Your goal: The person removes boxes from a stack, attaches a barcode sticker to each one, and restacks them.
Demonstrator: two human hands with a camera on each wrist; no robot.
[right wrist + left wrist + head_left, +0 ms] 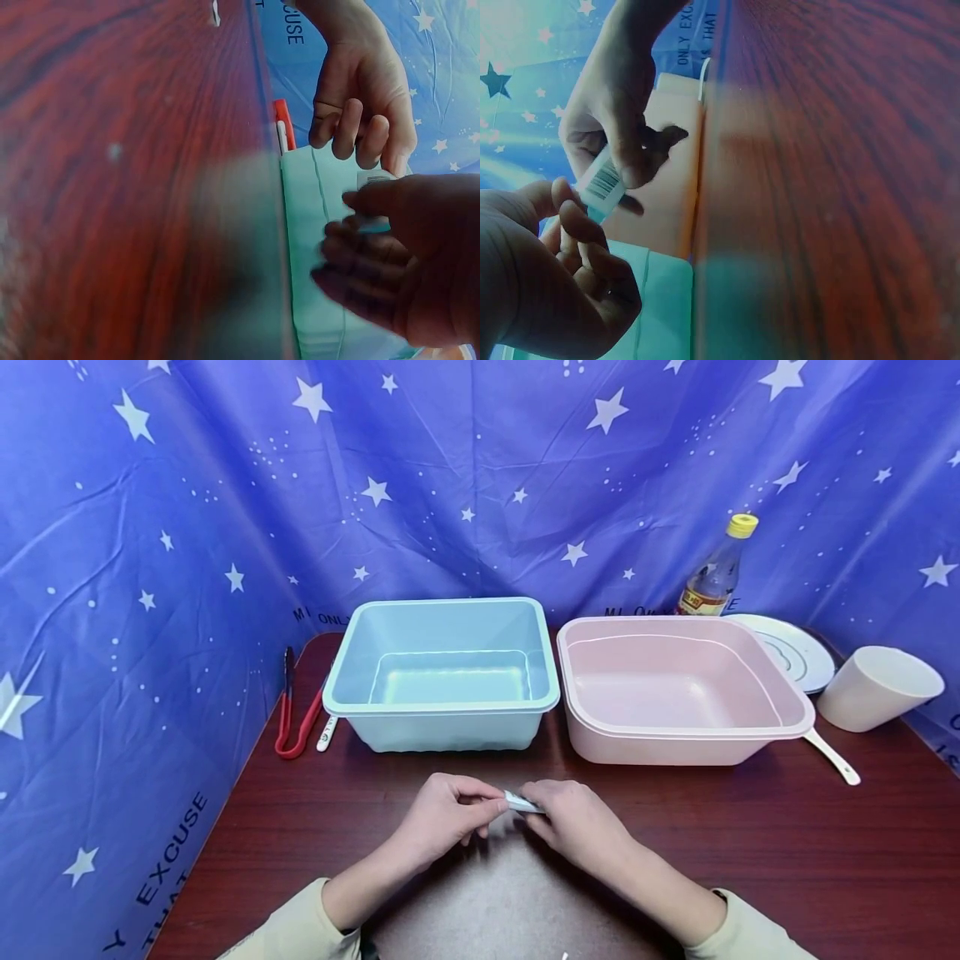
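Note:
Between the two hands, above the table in front of the basins, is a small flat white and pale-blue item (pixel 524 802). A barcode shows on its white face (pixel 602 184) in the left wrist view; its exact kind I cannot tell. The left hand (pixel 447 817) pinches one end between thumb and index finger. At the other end, the right hand (pixel 581 820) grips it between thumb and fingers, covering part of it. In the right wrist view, the item (pixel 373 178) is largely hidden behind the right hand (pixel 427 255).
A light-blue basin (pixel 450 731) and a pink basin (pixel 667 750) stand behind the hands. Red-handled tongs (pixel 292 747) and a white handle (pixel 327 733) lie left. At right are a yellow-capped bottle (pixel 712 577), plate (pixel 813 660), white cup (pixel 862 693) and another white handle (pixel 836 760).

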